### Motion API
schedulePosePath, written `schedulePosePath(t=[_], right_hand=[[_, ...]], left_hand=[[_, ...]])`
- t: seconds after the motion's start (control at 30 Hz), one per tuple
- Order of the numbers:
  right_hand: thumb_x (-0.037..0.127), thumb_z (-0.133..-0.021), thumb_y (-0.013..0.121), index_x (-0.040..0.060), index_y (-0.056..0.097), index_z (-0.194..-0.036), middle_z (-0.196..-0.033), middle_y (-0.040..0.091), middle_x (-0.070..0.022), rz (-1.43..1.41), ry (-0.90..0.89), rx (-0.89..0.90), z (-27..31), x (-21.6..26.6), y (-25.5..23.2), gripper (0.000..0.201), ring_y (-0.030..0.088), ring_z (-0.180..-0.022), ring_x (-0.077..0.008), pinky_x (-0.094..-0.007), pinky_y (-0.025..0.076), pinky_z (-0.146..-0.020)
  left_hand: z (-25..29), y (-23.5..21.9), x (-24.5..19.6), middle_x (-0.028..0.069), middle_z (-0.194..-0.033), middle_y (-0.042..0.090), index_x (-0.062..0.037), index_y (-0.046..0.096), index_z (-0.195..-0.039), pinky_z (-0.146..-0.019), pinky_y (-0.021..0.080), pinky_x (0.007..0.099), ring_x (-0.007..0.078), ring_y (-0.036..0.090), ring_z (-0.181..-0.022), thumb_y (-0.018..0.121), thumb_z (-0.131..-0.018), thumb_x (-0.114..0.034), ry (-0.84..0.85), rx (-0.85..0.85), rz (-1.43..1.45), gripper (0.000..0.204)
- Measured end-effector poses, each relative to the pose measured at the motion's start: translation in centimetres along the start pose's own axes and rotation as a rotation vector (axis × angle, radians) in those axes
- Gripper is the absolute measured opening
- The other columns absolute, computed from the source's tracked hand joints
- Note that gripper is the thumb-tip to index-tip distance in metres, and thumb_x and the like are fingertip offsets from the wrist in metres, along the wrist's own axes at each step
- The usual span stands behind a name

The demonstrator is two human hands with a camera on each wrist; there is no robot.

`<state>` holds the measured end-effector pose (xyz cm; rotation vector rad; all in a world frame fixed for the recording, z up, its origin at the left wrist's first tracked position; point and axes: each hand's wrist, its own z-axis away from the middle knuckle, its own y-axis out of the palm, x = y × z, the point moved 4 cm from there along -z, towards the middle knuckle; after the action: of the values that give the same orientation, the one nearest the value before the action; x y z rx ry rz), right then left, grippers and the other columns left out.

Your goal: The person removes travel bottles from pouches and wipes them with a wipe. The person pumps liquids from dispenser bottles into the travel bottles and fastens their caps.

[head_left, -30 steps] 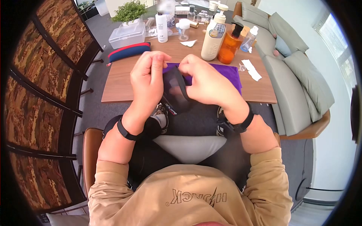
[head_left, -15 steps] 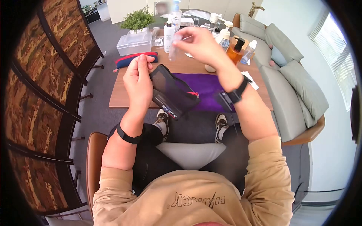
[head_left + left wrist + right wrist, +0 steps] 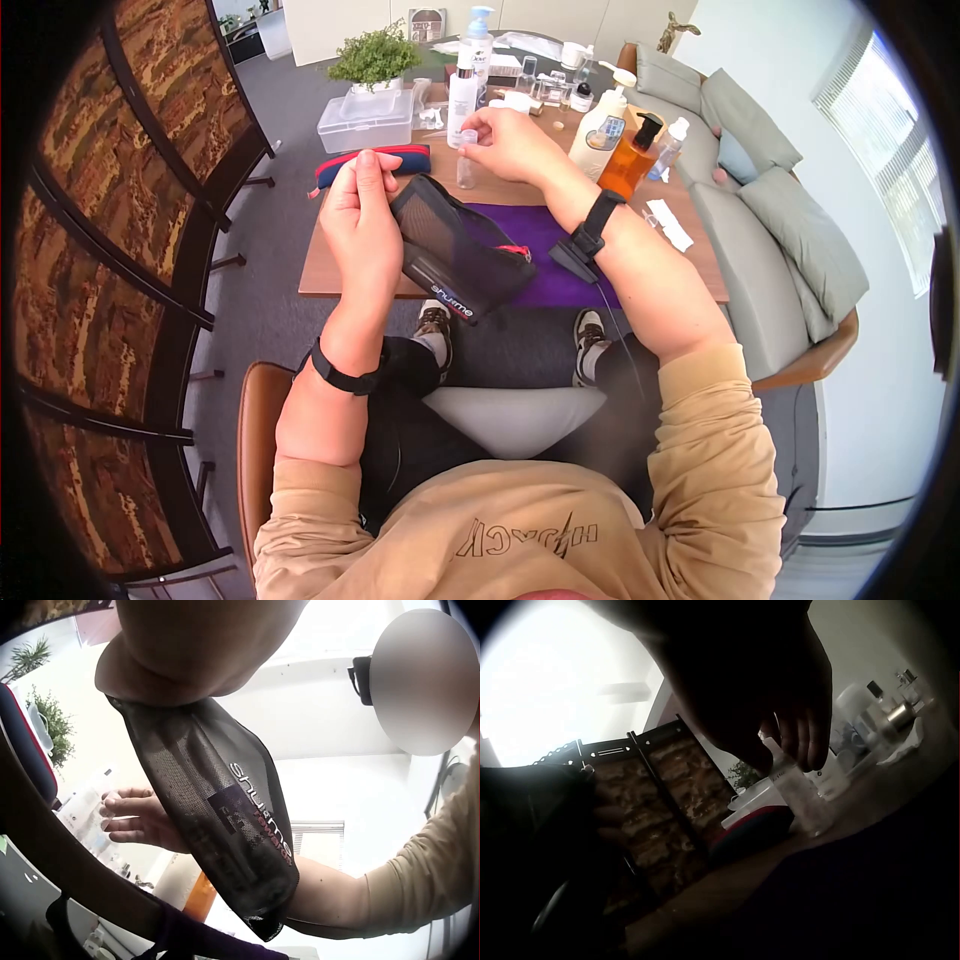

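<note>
My left hand (image 3: 365,225) grips the edge of a black mesh pouch (image 3: 455,250), which hangs over the purple cloth (image 3: 560,285) and the table's near edge. White lettering marks the pouch (image 3: 217,802) in the left wrist view. Between the fingertips of my right hand (image 3: 515,147) is the top of a small clear bottle (image 3: 466,172), held upright beyond the pouch. The right wrist view shows the same clear bottle (image 3: 799,796) below the dark right hand (image 3: 757,690). Whether its base touches the table, I cannot tell.
A red and blue case (image 3: 415,160) and a clear plastic box (image 3: 368,122) lie at the left. White pump bottle (image 3: 600,135) and amber bottle (image 3: 628,165) stand at the right, near white tissue (image 3: 668,226). A potted plant (image 3: 372,58) stands behind.
My right hand has come out of the pouch with the clear bottle and moved out over the table, then slightly lower. The pouch now hangs from my left hand alone.
</note>
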<state>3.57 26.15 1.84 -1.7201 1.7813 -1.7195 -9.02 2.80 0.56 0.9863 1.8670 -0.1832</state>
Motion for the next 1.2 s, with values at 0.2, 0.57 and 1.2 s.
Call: schedulePosePath(t=[0.2,0.57,1.2], right_hand=[[0.024,-0.099,0.091,-0.0036,0.077,-0.134,-0.116,0.084,-0.0167,0.042,-0.011,0.03,0.4,0.9,-0.7,0.047,0.081,-0.107,-0.0241,-0.0383,0.065,-0.097],[0.014,-0.107,0.08,0.0016,0.081,-0.116,-0.098,0.083,-0.0039,-0.289,-0.259,0.13,7.7,12.6,-7.0,0.016,0.075,-0.088,-0.0113,-0.0292,0.062,-0.084],[0.001,-0.091,0.072,-0.0041,0.077,-0.104,-0.088,0.079,-0.0203,-0.235,-0.115,0.309,10.5,13.0,0.2,0.015,0.075,-0.08,-0.0277,-0.042,0.059,-0.075]], left_hand=[[0.0,-0.2,0.3,-0.0048,-0.093,0.063,-0.0025,0.079,-0.109,-0.08,0.043,0.022,0.0041,0.053,-0.087,0.06,-0.125,-0.03,0.005,0.001,0.004,0.037],[0.0,-0.1,0.3,-0.0053,-0.091,0.065,-0.0019,0.08,-0.111,-0.077,0.045,0.0224,0.0034,0.055,-0.085,0.061,-0.125,-0.032,-0.006,-0.047,0.002,0.039],[1.3,-0.6,-0.7,0.0009,-0.092,0.062,-0.0038,0.069,-0.113,-0.074,0.047,0.0288,0.0099,0.056,-0.08,0.044,-0.129,-0.037,0.133,-0.05,0.225,0.045]])
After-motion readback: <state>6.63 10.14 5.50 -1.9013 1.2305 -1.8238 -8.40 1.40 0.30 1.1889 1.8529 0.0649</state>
